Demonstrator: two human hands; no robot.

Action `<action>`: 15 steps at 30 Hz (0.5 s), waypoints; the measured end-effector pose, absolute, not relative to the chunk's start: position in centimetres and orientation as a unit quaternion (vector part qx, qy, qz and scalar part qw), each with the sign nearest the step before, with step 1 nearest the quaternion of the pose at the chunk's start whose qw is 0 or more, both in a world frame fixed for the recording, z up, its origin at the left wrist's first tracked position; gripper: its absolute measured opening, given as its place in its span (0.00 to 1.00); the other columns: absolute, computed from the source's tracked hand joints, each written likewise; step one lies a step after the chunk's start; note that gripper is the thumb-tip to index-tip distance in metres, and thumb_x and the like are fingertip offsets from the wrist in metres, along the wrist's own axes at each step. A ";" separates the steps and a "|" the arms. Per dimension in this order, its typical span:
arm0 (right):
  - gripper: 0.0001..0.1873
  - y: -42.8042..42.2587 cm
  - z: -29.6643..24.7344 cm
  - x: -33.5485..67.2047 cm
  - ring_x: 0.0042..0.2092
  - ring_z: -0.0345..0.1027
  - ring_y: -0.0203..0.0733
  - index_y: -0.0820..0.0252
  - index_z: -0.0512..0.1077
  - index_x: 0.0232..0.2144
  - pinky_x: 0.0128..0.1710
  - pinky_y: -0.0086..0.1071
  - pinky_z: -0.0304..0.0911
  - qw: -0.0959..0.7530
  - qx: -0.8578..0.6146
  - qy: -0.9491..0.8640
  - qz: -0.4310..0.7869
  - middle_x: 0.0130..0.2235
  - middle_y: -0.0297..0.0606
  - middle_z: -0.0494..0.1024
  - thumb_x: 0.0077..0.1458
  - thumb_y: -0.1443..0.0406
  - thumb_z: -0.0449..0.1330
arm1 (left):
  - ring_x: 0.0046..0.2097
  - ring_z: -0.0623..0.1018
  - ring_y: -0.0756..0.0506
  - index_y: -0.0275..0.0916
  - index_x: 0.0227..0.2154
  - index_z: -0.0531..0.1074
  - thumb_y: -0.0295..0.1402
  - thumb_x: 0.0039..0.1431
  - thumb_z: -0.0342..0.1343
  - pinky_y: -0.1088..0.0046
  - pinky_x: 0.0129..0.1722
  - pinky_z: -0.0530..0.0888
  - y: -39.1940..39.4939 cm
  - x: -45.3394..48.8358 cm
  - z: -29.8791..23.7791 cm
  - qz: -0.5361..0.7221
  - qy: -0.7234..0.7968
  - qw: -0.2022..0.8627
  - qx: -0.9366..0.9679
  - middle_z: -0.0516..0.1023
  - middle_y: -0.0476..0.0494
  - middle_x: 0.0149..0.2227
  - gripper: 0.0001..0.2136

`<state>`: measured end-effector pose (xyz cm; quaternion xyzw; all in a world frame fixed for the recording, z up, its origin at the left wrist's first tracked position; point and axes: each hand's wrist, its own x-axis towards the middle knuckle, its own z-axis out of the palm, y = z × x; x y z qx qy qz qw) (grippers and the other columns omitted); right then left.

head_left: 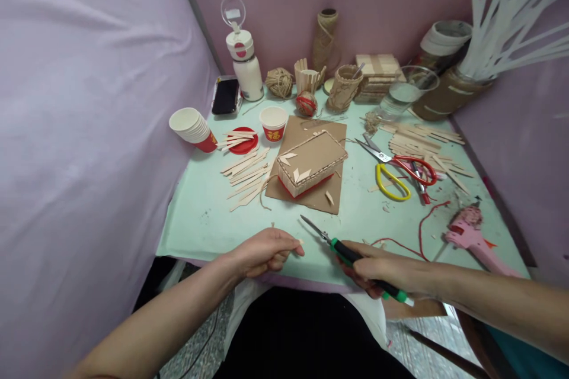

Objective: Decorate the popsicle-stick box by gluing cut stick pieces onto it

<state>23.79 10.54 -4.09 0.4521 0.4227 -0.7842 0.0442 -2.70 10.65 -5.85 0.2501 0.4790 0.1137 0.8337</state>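
Note:
My left hand (pixel 272 251) is closed in a pinch near the table's front edge, with the tip of a small pale wood piece (pixel 301 241) showing at the fingertips. In my right hand (pixel 373 269) are shears (pixel 340 249) with black and green handles, their pointed blades angled up and left, apart from the left hand. Beyond both hands sits a box (pixel 311 160) covered in craft sticks, trimmed with twine along its top edges. Several leaf-shaped wood pieces (pixel 302 176) lie on its cardboard top. Under the box is a brown cardboard sheet (pixel 322 204), bearing one loose wood piece (pixel 329 197).
Left of the box lie craft sticks (pixel 249 174), a red lid (pixel 249 145) and paper cups (pixel 195 127). To the right are red-handled scissors (pixel 400 161), yellow-handled scissors (pixel 391 183), red cord (pixel 420 231) and a pink glue gun (pixel 471 237). A bottle (pixel 249 74) and twine (pixel 279 83) stand behind.

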 end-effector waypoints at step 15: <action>0.28 8.0 -2.4 26.1 0.47 0.63 0.46 0.54 0.63 0.55 0.47 0.39 0.60 -0.112 0.437 0.470 -0.759 0.45 0.38 0.68 0.51 0.58 0.58 | 0.31 0.72 0.54 0.31 0.42 0.73 0.39 0.46 0.69 0.77 0.35 0.67 10.8 -0.7 -5.2 0.289 0.485 0.797 0.215 0.78 0.43 0.34 0.22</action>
